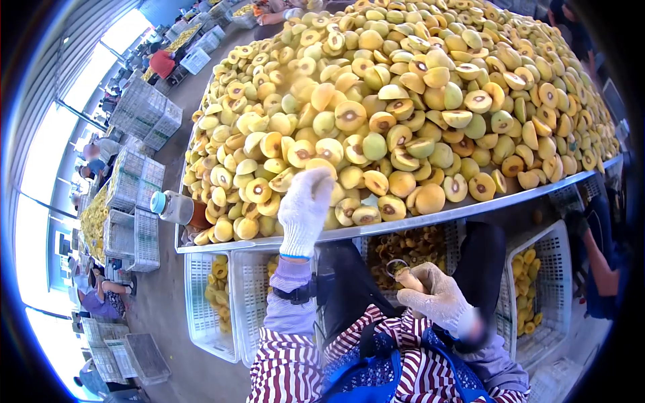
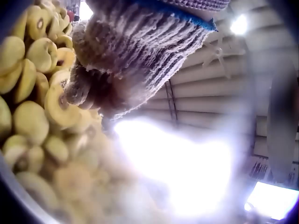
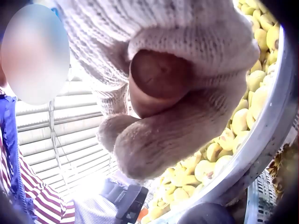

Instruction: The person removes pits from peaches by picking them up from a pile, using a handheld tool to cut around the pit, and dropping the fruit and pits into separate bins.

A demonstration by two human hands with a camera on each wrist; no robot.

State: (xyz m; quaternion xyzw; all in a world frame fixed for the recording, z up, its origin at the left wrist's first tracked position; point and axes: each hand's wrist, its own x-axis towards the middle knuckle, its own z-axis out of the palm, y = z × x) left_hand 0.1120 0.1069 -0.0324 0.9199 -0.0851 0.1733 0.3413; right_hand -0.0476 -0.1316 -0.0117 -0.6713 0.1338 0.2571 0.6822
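Halved yellow peaches (image 1: 403, 107) lie heaped on a metal-edged table (image 1: 430, 216). My left hand (image 1: 304, 211), in a white knit glove, reaches over the table's near edge into the heap. Its fingers (image 2: 80, 86) are bent, with the tips right at a peach half (image 2: 60, 105); I cannot tell whether they grip it. Close over my lap, my gloved right hand (image 1: 437, 295) grips a pitting tool by its thick wooden handle (image 1: 411, 281). A metal loop (image 1: 396, 267) sticks out at the tool's far end. In the right wrist view, the handle's round butt (image 3: 161, 77) shows inside the curled glove.
Beneath the near edge stand white crates holding peach pieces, one to the left (image 1: 232, 336), another to the right (image 1: 557, 302). A crate of darker scraps (image 1: 410, 248) sits between my knees. A jar (image 1: 178, 208) with a blue lid lies at the table's left corner.
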